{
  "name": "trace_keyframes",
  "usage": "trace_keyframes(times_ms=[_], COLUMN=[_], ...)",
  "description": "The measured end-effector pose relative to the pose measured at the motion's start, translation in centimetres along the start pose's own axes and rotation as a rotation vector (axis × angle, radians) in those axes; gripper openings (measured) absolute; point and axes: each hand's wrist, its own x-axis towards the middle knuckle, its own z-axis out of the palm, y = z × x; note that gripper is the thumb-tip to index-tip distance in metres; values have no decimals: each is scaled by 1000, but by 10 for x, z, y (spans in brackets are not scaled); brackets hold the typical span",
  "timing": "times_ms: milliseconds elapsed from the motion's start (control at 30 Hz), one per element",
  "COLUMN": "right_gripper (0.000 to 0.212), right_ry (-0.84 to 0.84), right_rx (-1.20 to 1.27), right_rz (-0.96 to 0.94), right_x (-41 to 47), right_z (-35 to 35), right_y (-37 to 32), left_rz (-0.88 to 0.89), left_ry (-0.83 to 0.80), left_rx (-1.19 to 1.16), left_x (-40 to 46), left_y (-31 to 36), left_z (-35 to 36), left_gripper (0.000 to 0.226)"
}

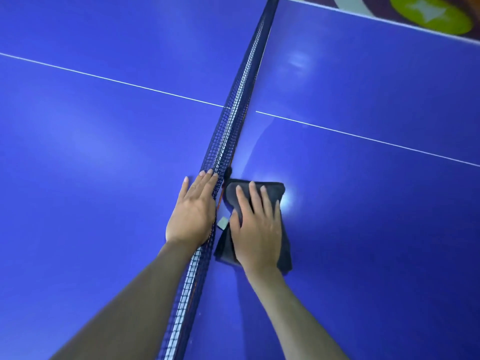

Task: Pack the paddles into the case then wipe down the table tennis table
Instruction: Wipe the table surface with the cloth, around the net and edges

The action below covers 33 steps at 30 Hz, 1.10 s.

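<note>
Patterned floor (428,11) with a green star patch.

From my feed, the table tennis table (363,229) has a smooth blue top with a soft sheen; pale glare patches spread across it, brightest just right of the cloth (262,187). The cloth looks like dark grey matt fabric, soft and slightly napped, with a small pale tag near its left edge. The net (233,120) is dark woven mesh, open-squared, with a white tape strip along it.

Blue table tennis table (104,152) — net (233,120) across middle, dark cloth (272,189) flat beside net.
</note>
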Motion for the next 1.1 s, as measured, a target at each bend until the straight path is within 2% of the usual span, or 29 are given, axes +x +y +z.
trace_keyframes(times_ms=[100, 200, 333, 467, 533, 767, 933, 1100], right_gripper=[59, 58, 54, 54, 52, 52, 51, 52], right_ry=[-77, -84, -7, -4, 0, -30, -53, -38], right_rx=[-43, -42, -11, -20, -9, 19, 17, 38], right_rz=[-9, -51, -63, -35, -26, -33, -47, -68], right_x=[-34, -20, 41, 121, 155, 239, 244, 188], right_z=[-6, -4, 8, 23, 29, 43, 43, 32], right_y=[-7, 0, 11, 19, 23, 25, 26, 15], left_rz=[-30, -43, -56, -35, -41, -26, -50, -51], left_ry=[16, 40, 75, 88, 86, 86, 93, 110], left_rx=[-36, -74, -88, -61, -48, -36, -68, -123], left_x=[-2, -2, 0, -1, -2, 0, 2, 4], left_y=[0, 0, 0, 1, -1, 0, 1, 0], left_z=[1, 1, 3, 5, 8, 9, 5, 5], left_gripper=[54, 55, 62, 57, 62, 60, 59, 51])
